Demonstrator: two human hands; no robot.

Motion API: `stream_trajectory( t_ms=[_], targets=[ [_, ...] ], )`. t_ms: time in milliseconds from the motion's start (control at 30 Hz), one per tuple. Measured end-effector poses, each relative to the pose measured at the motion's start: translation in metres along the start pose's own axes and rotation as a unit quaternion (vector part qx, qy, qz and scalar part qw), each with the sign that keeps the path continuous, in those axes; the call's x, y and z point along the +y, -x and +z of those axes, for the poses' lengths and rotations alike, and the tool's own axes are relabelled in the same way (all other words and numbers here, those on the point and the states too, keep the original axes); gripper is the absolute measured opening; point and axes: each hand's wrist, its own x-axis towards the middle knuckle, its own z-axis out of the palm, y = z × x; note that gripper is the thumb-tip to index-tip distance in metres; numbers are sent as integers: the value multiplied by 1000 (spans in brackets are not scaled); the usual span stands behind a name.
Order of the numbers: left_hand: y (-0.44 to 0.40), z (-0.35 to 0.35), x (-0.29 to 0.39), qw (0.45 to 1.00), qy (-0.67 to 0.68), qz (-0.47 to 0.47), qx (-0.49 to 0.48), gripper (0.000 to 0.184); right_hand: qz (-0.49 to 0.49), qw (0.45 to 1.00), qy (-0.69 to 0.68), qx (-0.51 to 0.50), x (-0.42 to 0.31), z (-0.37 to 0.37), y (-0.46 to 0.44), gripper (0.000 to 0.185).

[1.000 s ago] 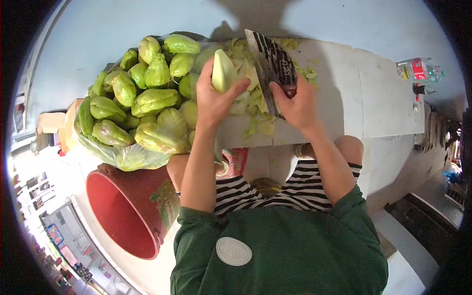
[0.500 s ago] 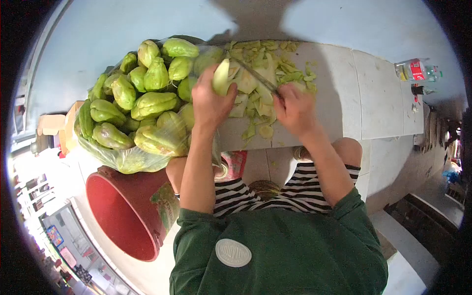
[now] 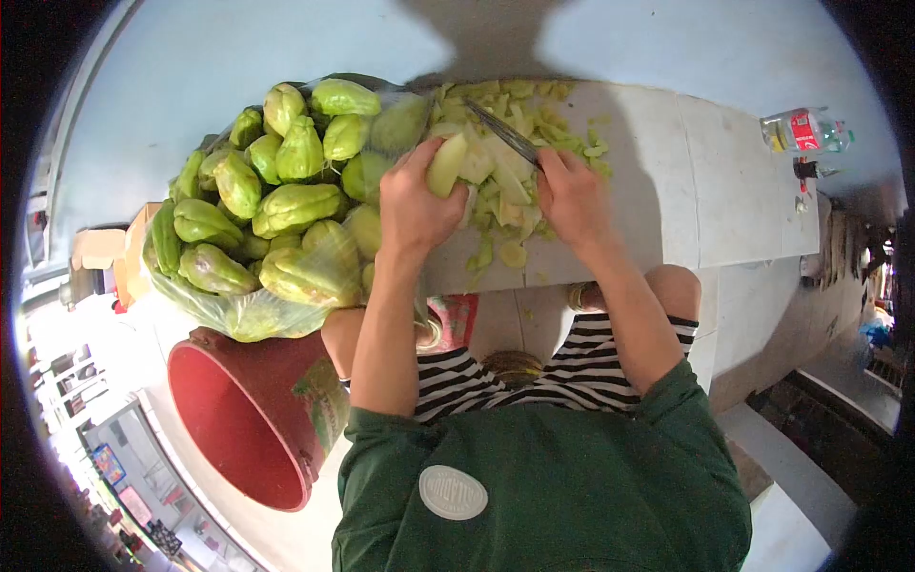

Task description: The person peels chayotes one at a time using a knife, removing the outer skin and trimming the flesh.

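Chayote (image 3: 446, 170), pale-green, tapered, is sitting clamped in my left hand (image 3: 417, 208), upper centre of frame; my right hand (image 3: 576, 198), apart, is gripping a dark metal knife (image 3: 500, 130), newly turned edge-on and cutting nothing.

- Strong light floods the left edge of the frame, bleaching the floor (image 3: 150, 334) white.
- A dark shadow (image 3: 486, 43) falls across the wall (image 3: 667, 48) at top center and the ledge (image 3: 734, 181) below.
- Lower right sinks into dimness.
- Fisheye distortion bends the edges; corners go black.
- Fruit (image 3: 299, 151) at upper left reads clearly.
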Motion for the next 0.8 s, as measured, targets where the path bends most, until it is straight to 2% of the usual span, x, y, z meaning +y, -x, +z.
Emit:
stream_trajectory(
  t_ms=[133, 200, 233, 267, 300, 333, 400, 433, 500, 567, 633, 667, 733, 767, 800],
  targets=[
    [0, -3, -3, 999, 23, 28, 17, 45, -63, 998, -16, 10, -9, -5, 3, 17],
    [-1, -7, -2, 990, 62, -116, -50, 39, -102, 994, -29, 15, -12, -6, 5, 17],
    [0, -7, -10, 990, 62, -116, -50, 39, -102, 994, -29, 15, -11, -4, 7, 17],
    [0, -7, -25, 947, 253, -188, -58, 38, -80, 994, -65, 34, -9, -1, 10, 15],
    [-5, -12, -23, 864, 432, -250, -62, 36, -60, 992, -102, 53, -8, 0, 9, 14],
    [-6, -16, -19, 865, 431, -248, -60, 36, -63, 991, -102, 55, -9, 0, 10, 14],
    [-10, -25, -7, 777, 569, -268, -17, 40, -52, 957, -192, 210, -14, -6, 9, 10],
    [-11, -28, -11, 752, 600, -271, -30, 43, -54, 957, -193, 209, -16, -9, 4, 10],
    [-10, -30, -9, 758, 597, -262, -23, 45, 34, 989, -118, 79, -21, -17, -5, 10],
    [-8, -31, -13, 767, 591, -249, -19, 46, 33, 989, -131, 51, -8, -1, -1, 10],
    [-7, -29, -23, 694, 699, -162, -59, 51, 34, 989, -138, 30, -11, -2, -5, 11],
    [-7, -25, -28, 678, 717, -157, -24, 49, 27, 987, -156, 17, -15, -7, -2, 11],
    [-13, -26, -25, 582, 783, -219, 28, 43, 21, 984, -179, 3, -20, -8, -2, 11],
    [-11, -25, -32, 584, 780, -221, 29, 43, 32, 981, -188, 28, -19, -5, 0, 11],
    [-9, -22, -38, 528, 834, -153, -54, 41, 43, 978, -196, 54, -18, -3, 0, 11]
  ],
)
